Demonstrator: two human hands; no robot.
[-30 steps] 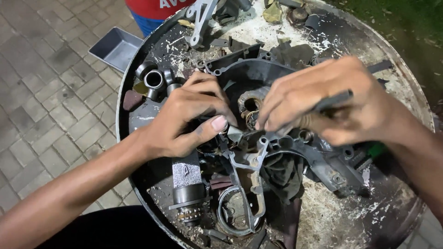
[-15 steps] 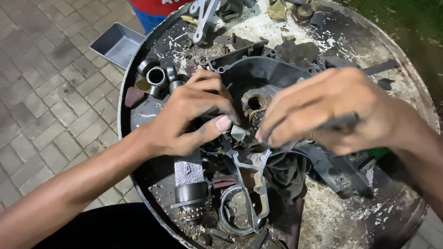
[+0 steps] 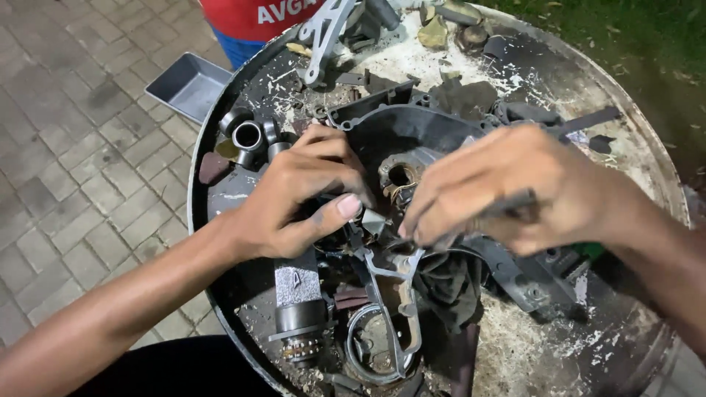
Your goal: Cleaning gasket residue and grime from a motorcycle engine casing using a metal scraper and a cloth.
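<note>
Dark cast-metal engine casing (image 3: 412,140) lies across the round drum-top bench (image 3: 632,147), its brass-coloured bore (image 3: 401,180) between your hands. Your left hand (image 3: 301,198) pinches closed beside it; your right hand (image 3: 515,195), nearer, grips a thin dark tool (image 3: 581,121) angled toward the bore.

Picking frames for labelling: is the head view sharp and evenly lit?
Head view: left hand and sleeves sharp; right hand slightly motion-blurred; light is flat, glare only on white patches of the drum top; grass corner dark.
</note>
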